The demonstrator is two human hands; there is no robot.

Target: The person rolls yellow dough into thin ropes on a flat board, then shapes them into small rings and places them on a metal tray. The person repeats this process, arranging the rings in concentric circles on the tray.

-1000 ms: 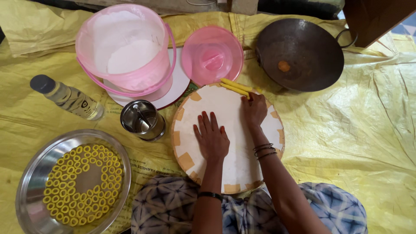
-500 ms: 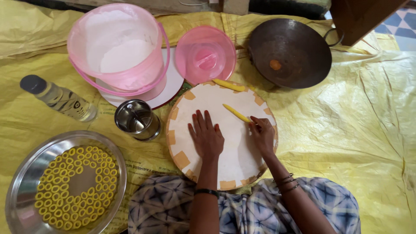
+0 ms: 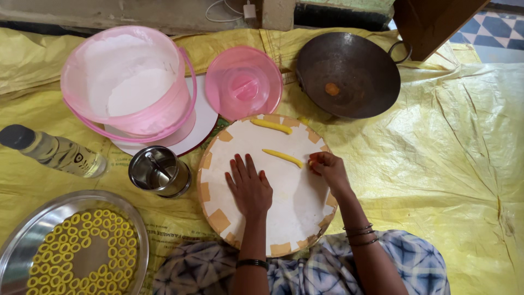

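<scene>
Two dough strips point(image 3: 283, 157) on board point(image 3: 284, 218); wok point(image 3: 349, 74), bucket point(image 3: 131, 82) nearby.

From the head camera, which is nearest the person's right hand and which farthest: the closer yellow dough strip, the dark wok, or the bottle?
From the right hand:
1. Closer yellow dough strip, just to its left on the round board.
2. Dark wok, beyond the board, above the hand.
3. Bottle, far across at the left edge.

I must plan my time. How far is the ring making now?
Done: many yellow rings lie in the steel tray. In hand: the right hand pinches dough at the round board; the left hand rests flat. Left: two dough strips are unshaped.
</scene>
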